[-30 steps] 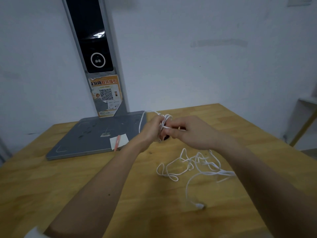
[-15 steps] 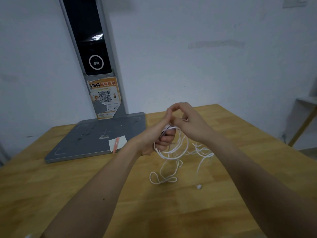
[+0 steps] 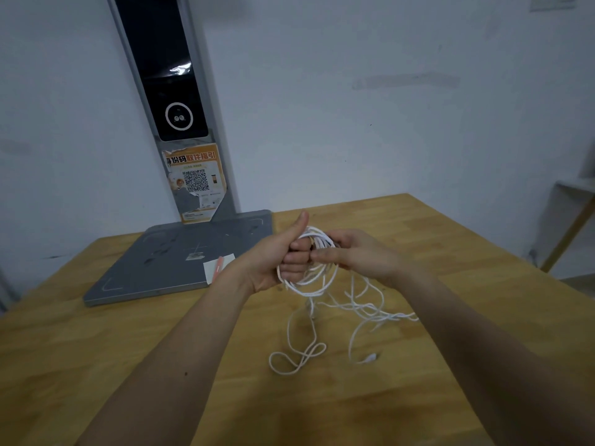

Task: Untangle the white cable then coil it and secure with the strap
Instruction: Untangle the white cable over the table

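Pale grey walls back a wooden counter [image 3: 96, 365] seen from above, with two bare forearms reaching in from the bottom edge.

At the far left of the counter lies a flat grey base plate [image 3: 167, 262], from which a tall dark column [image 3: 167, 75] rises against the wall, carrying an orange sticker with a square code [image 3: 194, 180]. A small white card with an orange strip [image 3: 217, 267], possibly the strap, rests on the plate's near right corner; it is too small to tell for sure.

Just right of that, the left hand [image 3: 283, 259] is raised above the counter, fingers curled into a fist and thumb pointing up. Several loops of the white cable [image 3: 309, 284] are wound around this fist and hang below it. The right hand [image 3: 357, 255] meets it from the right, fingertips pinching the cable against the coil's top. The two hands touch.

Half a second ago fewer loops hung from the left hand and the right was lifted above it, mid-wrap; now one more turn sits on the coil and the right hand has come down beside the fist. Coiling looks well under way.

Further right and below, the loose remainder trails onto the counter in slack curves, a figure-eight loop nearest, and the plug end [image 3: 368, 358] lying free. That tail appears untangled, so more winding likely remains before strapping.
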